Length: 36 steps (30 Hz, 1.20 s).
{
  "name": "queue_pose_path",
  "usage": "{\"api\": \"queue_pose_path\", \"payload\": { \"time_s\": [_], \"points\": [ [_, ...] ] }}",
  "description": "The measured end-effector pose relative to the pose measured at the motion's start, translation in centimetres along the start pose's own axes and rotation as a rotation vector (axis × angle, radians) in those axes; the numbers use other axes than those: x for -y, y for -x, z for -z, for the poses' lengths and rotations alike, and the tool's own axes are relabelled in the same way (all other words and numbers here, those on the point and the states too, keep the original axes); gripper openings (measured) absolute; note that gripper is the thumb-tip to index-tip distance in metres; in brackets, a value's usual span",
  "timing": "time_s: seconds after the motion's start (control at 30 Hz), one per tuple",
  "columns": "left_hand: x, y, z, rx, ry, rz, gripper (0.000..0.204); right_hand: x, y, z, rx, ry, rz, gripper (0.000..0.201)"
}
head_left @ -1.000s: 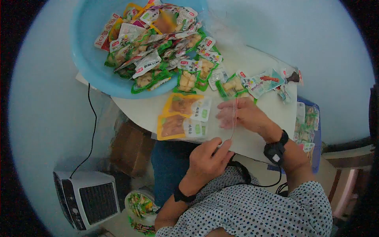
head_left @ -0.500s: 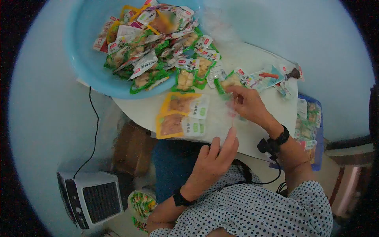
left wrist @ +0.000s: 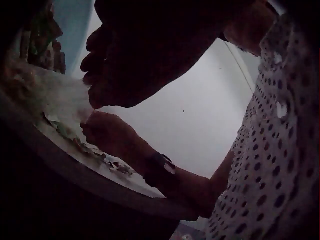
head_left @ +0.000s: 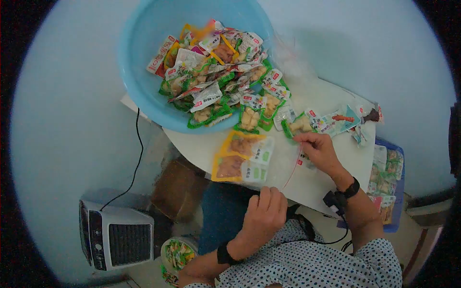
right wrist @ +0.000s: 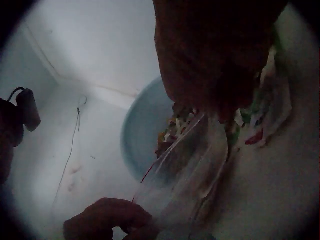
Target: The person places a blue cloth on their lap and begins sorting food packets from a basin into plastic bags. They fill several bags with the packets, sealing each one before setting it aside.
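Observation:
A clear zip bag [head_left: 282,159] with a red-lined mouth lies at the table's near edge, two yellow-edged food packets [head_left: 230,166] inside it. My left hand [head_left: 263,216] pinches the near end of the bag's mouth, fingers bent. At the far end of that mouth, my right hand [head_left: 321,152] pinches the film between thumb and fingers. The right wrist view shows the bag [right wrist: 192,172] stretched between both hands. The left wrist view is dark; my left hand [left wrist: 145,55] hides much of the bag there.
A blue basin [head_left: 128,67] heaped with food packets stands at the back left of the white table [head_left: 345,149]. Several green-edged packets [head_left: 249,117] lie beside it. A blue crate [head_left: 394,211] of packed bags stands to the right, a bin [head_left: 180,253] of wrappers below.
My right hand has gone from spread over the bag to pinching the far end of its mouth. My left fingers have bent onto the near end. The head view has shifted.

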<state>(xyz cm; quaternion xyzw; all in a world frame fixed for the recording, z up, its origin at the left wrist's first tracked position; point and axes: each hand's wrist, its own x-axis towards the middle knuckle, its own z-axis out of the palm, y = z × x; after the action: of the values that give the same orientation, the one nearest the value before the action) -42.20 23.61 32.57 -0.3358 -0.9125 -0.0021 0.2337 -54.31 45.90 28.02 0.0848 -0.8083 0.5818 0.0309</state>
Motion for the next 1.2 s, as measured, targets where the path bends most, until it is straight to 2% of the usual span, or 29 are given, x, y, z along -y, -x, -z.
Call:
{"api": "queue_pose_path", "payload": {
  "time_s": [0.23, 0.33, 0.43, 0.53, 0.63, 0.73, 0.83, 0.93, 1.03, 1.13, 1.2],
  "points": [
    [1.8, 0.4, 0.8, -0.08, 0.01, -0.009, 0.022, 1.3, 0.4, 1.3, 0.169, 0.106, 0.164, 0.029],
    [2.7, 0.3, 2.1, -0.065, -0.012, 0.012, 0.024, 1.9, 0.2, 1.4, 0.156, 0.334, 0.296, 0.021],
    [4.3, 0.5, 3.6, -0.053, -0.041, -0.017, 0.024, 3.9, -0.6, 1.5, 0.096, 0.383, 0.445, 0.013],
    [6.1, 0.5, 5.9, -0.07, -0.068, -0.019, 0.024, 6.9, -2.3, 1.5, 0.112, 0.278, 0.562, 0.005],
    [8.2, 0.7, 8.0, -0.226, -0.114, 0.03, 0.024, 10.4, -3.4, 1.1, 0.077, 0.111, 0.638, 0.005],
    [9.1, 0.3, 9.8, -0.32, 0.017, 0.162, 0.023, 12.5, -3.8, 0.2, 0.104, -0.107, 0.623, 0.005],
    [9.4, 0.6, 10.7, -0.394, 0.099, 0.264, 0.022, 13.0, -3.7, -1.5, 0.133, -0.353, 0.51, 0.005],
    [9.3, 1.1, 11.0, -0.431, 0.234, 0.4, 0.019, 12.7, -3.5, -2.1, 0.14, -0.448, 0.388, 0.005],
    [9.3, 0.9, 11.4, -0.481, 0.343, 0.427, 0.019, 12.6, -3.2, -2.5, 0.096, -0.525, 0.411, 0.005],
    [9.3, 0.6, 11.0, -0.54, 0.391, 0.451, 0.017, 13.1, -2.5, -2.0, 0.039, -0.502, 0.325, 0.005],
    [8.7, 0.3, 10.7, -0.57, 0.441, 0.556, 0.017, 13.1, -2.5, -2.0, 0.025, -0.528, 0.347, 0.006]
  ]
}}
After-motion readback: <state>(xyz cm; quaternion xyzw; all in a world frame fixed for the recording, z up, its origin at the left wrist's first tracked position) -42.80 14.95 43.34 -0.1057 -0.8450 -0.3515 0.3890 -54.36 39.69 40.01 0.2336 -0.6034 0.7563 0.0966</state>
